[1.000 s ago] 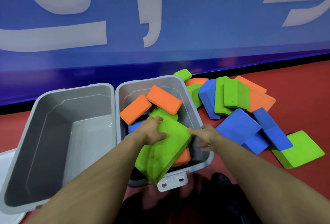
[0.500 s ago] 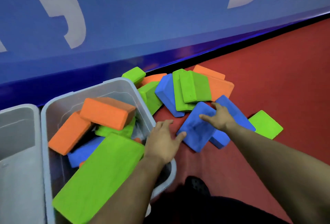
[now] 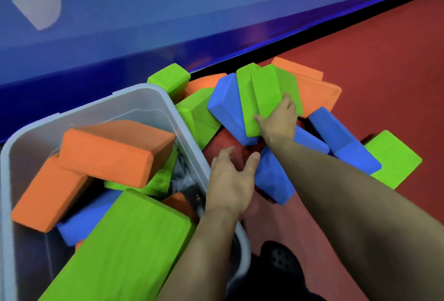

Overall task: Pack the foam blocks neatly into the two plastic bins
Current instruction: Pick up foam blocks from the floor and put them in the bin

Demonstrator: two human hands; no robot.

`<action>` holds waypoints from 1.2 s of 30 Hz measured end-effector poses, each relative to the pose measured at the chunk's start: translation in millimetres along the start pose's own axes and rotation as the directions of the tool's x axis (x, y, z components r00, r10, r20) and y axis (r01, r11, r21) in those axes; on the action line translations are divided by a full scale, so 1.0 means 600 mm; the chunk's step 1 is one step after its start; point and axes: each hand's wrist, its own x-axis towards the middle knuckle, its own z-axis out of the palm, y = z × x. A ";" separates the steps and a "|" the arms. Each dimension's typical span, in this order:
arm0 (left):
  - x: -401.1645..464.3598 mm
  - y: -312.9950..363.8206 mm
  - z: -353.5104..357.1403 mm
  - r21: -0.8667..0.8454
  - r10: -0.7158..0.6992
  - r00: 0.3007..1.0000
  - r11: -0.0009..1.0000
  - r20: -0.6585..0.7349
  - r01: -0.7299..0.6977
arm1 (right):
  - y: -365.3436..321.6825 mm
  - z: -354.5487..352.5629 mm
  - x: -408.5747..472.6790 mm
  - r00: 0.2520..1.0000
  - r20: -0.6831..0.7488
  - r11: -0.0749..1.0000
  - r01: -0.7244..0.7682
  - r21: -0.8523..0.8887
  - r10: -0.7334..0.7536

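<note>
A grey plastic bin (image 3: 153, 99) at the left holds a loose jumble: two orange blocks (image 3: 115, 147), a blue one, and a large green block (image 3: 125, 248) leaning over its near rim. Right of the bin, a heap of green, blue and orange foam blocks lies on the red floor. My right hand (image 3: 278, 120) grips the lower edge of a green block (image 3: 266, 94) standing in that heap. My left hand (image 3: 231, 180) hovers just outside the bin's right wall with fingers spread, its thumb touching a blue block (image 3: 274, 178). The second bin is out of view.
A blue wall panel (image 3: 216, 12) with white lettering runs behind the heap, with a black strip at its foot. Open red floor (image 3: 384, 48) stretches to the right. A dark shoe (image 3: 281, 260) shows beneath my arms.
My right hand left the blue block and reached further to grip the green block. My left hand moved right, away from the bin's rim, toward the blue block. The view shifted closer and rightward.
</note>
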 end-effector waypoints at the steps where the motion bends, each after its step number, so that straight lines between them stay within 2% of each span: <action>1: 0.003 -0.002 0.001 -0.003 -0.017 1.000 1.000 -0.007 0.017 | 0.007 -0.004 0.003 1.000 -0.018 1.000 0.025 -0.001 -0.025; 6: 0.005 0.025 -0.004 -0.089 -0.092 0.995 0.992 -0.030 0.089 | 0.044 -0.080 -0.043 0.973 -0.052 0.973 0.227 0.033 -0.225; 9: -0.013 0.062 -0.005 -0.200 -0.116 0.993 0.973 -0.008 0.112 | 0.053 -0.138 -0.096 0.939 -0.046 0.933 0.345 0.101 -0.342; 12: -0.027 0.092 -0.006 -0.308 -0.151 0.988 0.940 0.020 0.149 | 0.044 -0.187 -0.140 0.909 0.062 0.900 0.394 0.189 -0.411; 14: -0.031 0.102 -0.006 -0.379 -0.143 0.990 0.917 -0.020 0.125 | 0.041 -0.206 -0.170 0.868 0.140 0.873 0.450 0.186 -0.477; 17: -0.034 0.114 -0.005 -0.365 -0.132 0.978 0.929 -0.160 0.066 | 0.043 -0.218 -0.204 0.804 0.173 0.823 0.554 0.128 -0.569; 19: -0.046 0.120 -0.009 -0.354 -0.176 0.964 0.930 -0.200 0.096 | 0.045 -0.224 -0.210 0.786 0.206 0.812 0.571 0.120 -0.583; 22: -0.050 0.109 -0.013 -0.328 -0.201 0.941 0.939 -0.271 0.106 | 0.062 -0.231 -0.195 0.693 0.378 0.782 0.601 0.168 -0.614; 24: -0.047 0.101 -0.018 -0.322 -0.228 0.930 0.938 -0.289 0.130 | 0.098 -0.223 -0.162 0.653 0.487 0.774 0.629 0.078 -0.580; 25: -0.047 0.102 -0.023 -0.317 -0.241 0.925 0.938 -0.295 0.143 | 0.119 -0.214 -0.140 0.672 0.525 0.787 0.616 -0.007 -0.522; 28: -0.030 0.089 -0.032 -0.297 -0.241 0.926 0.943 -0.290 0.153 | 0.162 -0.184 -0.077 0.839 0.482 0.879 0.406 -0.249 -0.251; 30: -0.014 0.078 -0.034 -0.292 -0.240 0.936 0.943 -0.256 0.162 | 0.176 -0.162 -0.043 0.893 0.445 0.898 0.248 -0.363 -0.067; 33: -0.006 0.063 -0.035 -0.290 -0.256 0.940 0.939 -0.225 0.186 | 0.187 -0.139 -0.023 0.896 0.433 0.889 0.119 -0.443 0.096; 36: -0.003 0.057 -0.031 -0.277 -0.223 0.961 0.945 -0.165 0.172 | 0.187 -0.136 -0.031 0.933 0.351 0.924 0.059 -0.377 0.084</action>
